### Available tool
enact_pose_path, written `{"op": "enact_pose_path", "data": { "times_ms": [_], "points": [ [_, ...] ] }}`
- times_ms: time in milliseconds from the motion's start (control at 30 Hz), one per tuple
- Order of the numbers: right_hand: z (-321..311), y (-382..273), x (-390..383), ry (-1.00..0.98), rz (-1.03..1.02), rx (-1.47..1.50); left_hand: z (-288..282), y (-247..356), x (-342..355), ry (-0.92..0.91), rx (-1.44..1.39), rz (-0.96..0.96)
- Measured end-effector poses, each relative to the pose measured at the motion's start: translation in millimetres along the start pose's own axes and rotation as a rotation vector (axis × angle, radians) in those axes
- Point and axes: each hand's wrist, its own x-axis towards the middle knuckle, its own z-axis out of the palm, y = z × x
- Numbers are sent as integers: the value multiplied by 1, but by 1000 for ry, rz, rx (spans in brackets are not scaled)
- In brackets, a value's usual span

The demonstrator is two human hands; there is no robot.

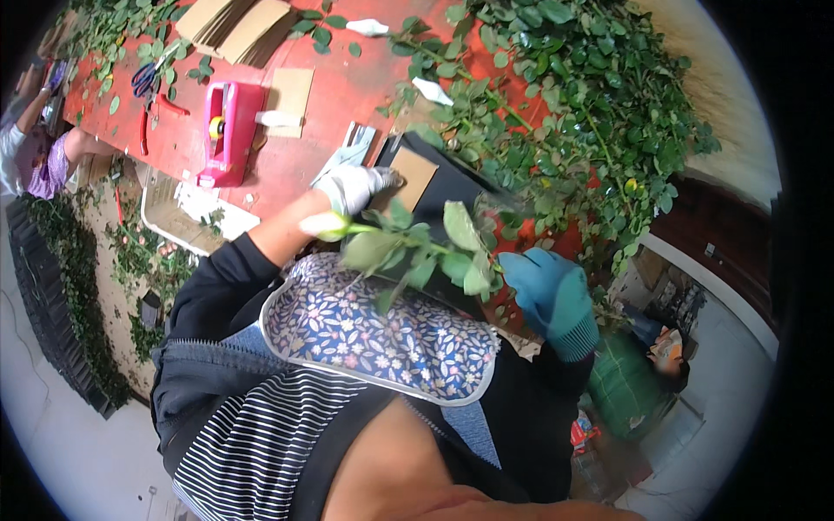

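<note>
The person leans over a red surface (313, 95), holding a leafy rose stem (408, 247) crosswise in front of a floral apron (382, 334). The stem's long axis runs roughly side to side in the head view, nearly level. Its pale yellow-green bud (326, 226) points toward the person's left, while the cut end points right, toward the teal glove.

The left hand (354, 187), in a whitish grey glove, sits just above the bud end; its fingers are curled closed, though whether they grip the stem itself or the small piece of brown card (410, 176) beside them I cannot tell. The right hand (549, 295), in a teal glove, has its fingers closed around the stem's lower end, where the leaves crowd thickest.

Behind the stem, a large heap of cut rose foliage (573, 104) covers the right part of the surface. A pink tape dispenser (228, 130) stands to the left, with a loose brown card touching it. Farther back lies a stack of brown cardboard sheets (234, 30), and blue-handled scissors (146, 80) rest among scattered leaves near the far left corner. A white tray (165, 217) sits below the surface's edge. Another person in a purple top (48, 169) works at the far left end, well apart from this one.
</note>
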Motion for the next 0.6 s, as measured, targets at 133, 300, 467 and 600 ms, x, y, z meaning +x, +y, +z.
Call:
{"op": "enact_pose_path", "data": {
  "times_ms": [133, 300, 467, 600],
  "points": [
    [119, 70, -11, -87, 47, 51, 7, -61, 13, 48, 399, 332],
    [214, 99, -9, 38, 28, 155, -6, -54, 16, -116, 524, 271],
    [229, 112, -8, -60, 68, 147, -2, -64, 17, -28, 602, 450],
    [236, 111, -11, -81, 101, 112, 0, -15, 10, -194, 688, 208]
  ]
}}
